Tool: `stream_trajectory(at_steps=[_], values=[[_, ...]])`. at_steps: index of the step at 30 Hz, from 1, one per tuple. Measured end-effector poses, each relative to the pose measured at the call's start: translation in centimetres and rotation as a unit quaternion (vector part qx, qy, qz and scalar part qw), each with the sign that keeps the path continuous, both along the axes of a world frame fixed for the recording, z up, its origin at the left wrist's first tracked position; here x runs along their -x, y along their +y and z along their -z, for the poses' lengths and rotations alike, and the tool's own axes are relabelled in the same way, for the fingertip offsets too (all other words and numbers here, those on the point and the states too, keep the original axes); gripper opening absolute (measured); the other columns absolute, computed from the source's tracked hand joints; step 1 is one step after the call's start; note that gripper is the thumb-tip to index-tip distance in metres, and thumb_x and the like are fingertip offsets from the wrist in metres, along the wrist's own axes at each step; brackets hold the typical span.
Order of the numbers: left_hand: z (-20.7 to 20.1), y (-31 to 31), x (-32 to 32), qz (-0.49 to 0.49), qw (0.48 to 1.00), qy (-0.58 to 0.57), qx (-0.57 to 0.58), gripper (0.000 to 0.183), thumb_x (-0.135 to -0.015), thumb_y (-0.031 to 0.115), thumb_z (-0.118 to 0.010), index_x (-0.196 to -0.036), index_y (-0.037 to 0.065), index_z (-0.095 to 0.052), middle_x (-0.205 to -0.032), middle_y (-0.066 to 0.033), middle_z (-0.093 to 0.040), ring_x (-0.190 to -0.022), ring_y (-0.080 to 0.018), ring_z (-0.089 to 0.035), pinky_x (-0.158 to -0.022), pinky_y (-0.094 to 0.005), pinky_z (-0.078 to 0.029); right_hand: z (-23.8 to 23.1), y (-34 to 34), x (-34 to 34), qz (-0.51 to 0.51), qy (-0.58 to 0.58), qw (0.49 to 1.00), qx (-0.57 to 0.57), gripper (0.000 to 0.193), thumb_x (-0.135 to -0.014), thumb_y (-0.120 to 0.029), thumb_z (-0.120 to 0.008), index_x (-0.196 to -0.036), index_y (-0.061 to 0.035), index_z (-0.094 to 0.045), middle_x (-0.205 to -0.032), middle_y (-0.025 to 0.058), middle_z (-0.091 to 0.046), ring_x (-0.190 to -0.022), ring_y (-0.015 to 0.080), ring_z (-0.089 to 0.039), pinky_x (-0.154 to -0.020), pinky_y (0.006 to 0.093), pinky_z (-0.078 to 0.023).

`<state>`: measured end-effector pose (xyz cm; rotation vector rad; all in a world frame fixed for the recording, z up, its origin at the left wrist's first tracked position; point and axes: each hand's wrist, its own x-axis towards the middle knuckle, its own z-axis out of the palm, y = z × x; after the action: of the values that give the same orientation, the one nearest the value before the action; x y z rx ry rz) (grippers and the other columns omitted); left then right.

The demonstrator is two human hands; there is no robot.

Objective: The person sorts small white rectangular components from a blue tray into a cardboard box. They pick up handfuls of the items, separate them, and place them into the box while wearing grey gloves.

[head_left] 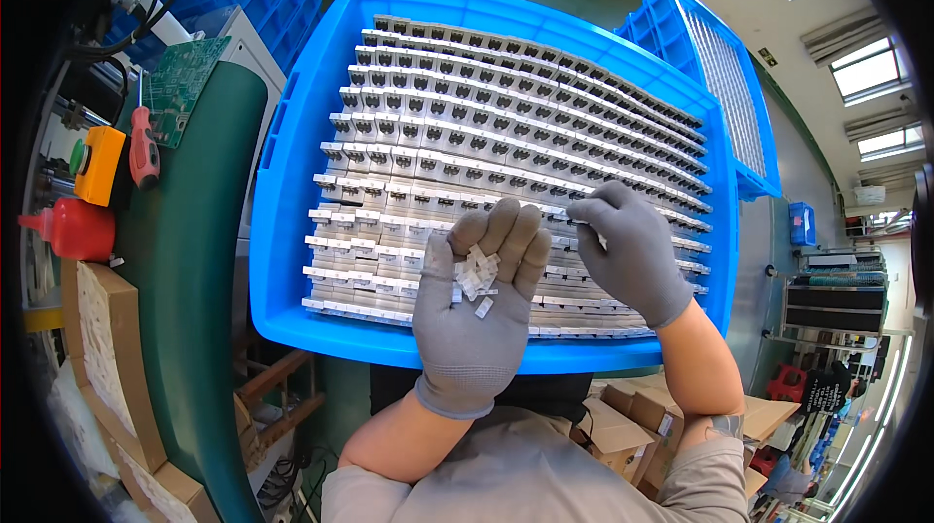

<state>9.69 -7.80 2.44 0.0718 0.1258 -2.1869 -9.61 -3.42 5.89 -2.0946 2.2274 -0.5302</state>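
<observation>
My left hand (474, 314), in a grey glove, is turned palm up with its fingers curled into a cup. A small heap of white plastic pieces (477, 273) lies in that palm. To the right, my gloved right hand (630, 249) is closed in a pinch over one of the rows; what the fingertips hold, if anything, is too small to name. Below both hands are tight rows of white modules with black fittings (457, 124), many of them topped by white strips. They fill a large blue plastic crate (292, 270).
Left of the crate, a green-covered bench (199, 328) carries a red-handled screwdriver (144, 145), a green circuit board (190, 85), a red bottle (73, 228) and an orange box (98, 165). Another filled blue crate (671, 22) stands at the far right. Cardboard boxes (623, 431) sit near my body.
</observation>
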Motion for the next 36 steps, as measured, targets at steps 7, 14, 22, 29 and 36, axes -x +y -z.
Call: stream_trajectory(at_steps=[7,14,22,29,36], values=[[0.1,0.0,0.0,-0.003,1.0,-0.005,0.003,0.049,-0.113,0.039,-0.028,-0.127,0.004,-0.061,-0.141,-0.0172,-0.059,-0.137,-0.0328,-0.053,-0.119,-0.0485,-0.043,0.3,0.3,0.0,-0.01,0.012,1.0,0.008,0.016,-0.079,-0.002,-0.07,-0.094,-0.006,-0.075,-0.088,0.0107,-0.065,-0.078,0.0314,-0.067,-0.067,0.0417,-0.055],[0.1,0.0,0.0,-0.005,1.0,-0.005,0.007,0.05,-0.113,0.04,-0.029,-0.126,0.004,-0.061,-0.141,-0.0167,-0.059,-0.136,-0.0325,-0.054,-0.119,-0.0479,-0.043,0.1,0.6,0.0,-0.049,0.014,0.999,0.003,0.021,-0.077,-0.003,-0.07,-0.096,-0.0069,-0.076,-0.097,0.01,-0.068,-0.092,0.0315,-0.066,-0.077,0.0435,-0.056],[0.1,0.1,0.0,-0.006,1.0,-0.002,0.007,0.049,-0.113,0.039,-0.03,-0.128,0.004,-0.061,-0.14,-0.0173,-0.059,-0.136,-0.0323,-0.054,-0.119,-0.0478,-0.043,-0.3,0.7,-0.6,-0.057,0.041,0.998,-0.003,0.027,-0.077,-0.001,-0.068,-0.101,-0.0084,-0.076,-0.102,0.0099,-0.068,-0.096,0.0327,-0.066,-0.079,0.0431,-0.055],[-0.4,0.1,0.0,0.006,1.0,0.0,-0.019,0.049,-0.112,0.04,-0.031,-0.134,0.004,-0.056,-0.147,-0.0169,-0.053,-0.142,-0.0332,-0.047,-0.121,-0.0486,-0.039,-3.9,1.5,-4.5,-0.129,-0.14,0.981,0.036,0.027,-0.077,-0.003,-0.074,-0.103,-0.0085,-0.072,-0.097,0.0092,-0.066,-0.085,0.0294,-0.065,-0.069,0.0388,-0.054],[-0.8,0.3,0.1,0.02,0.999,-0.039,0.01,0.051,-0.113,0.04,-0.025,-0.14,0.005,-0.05,-0.148,-0.0162,-0.052,-0.144,-0.0311,-0.044,-0.124,-0.0476,-0.034,-4.1,-1.5,-6.4,-0.293,-0.013,0.956,-0.001,0.022,-0.075,-0.014,-0.072,-0.096,-0.0085,-0.069,-0.09,0.0075,-0.059,-0.082,0.0273,-0.064,-0.067,0.0403,-0.053]])
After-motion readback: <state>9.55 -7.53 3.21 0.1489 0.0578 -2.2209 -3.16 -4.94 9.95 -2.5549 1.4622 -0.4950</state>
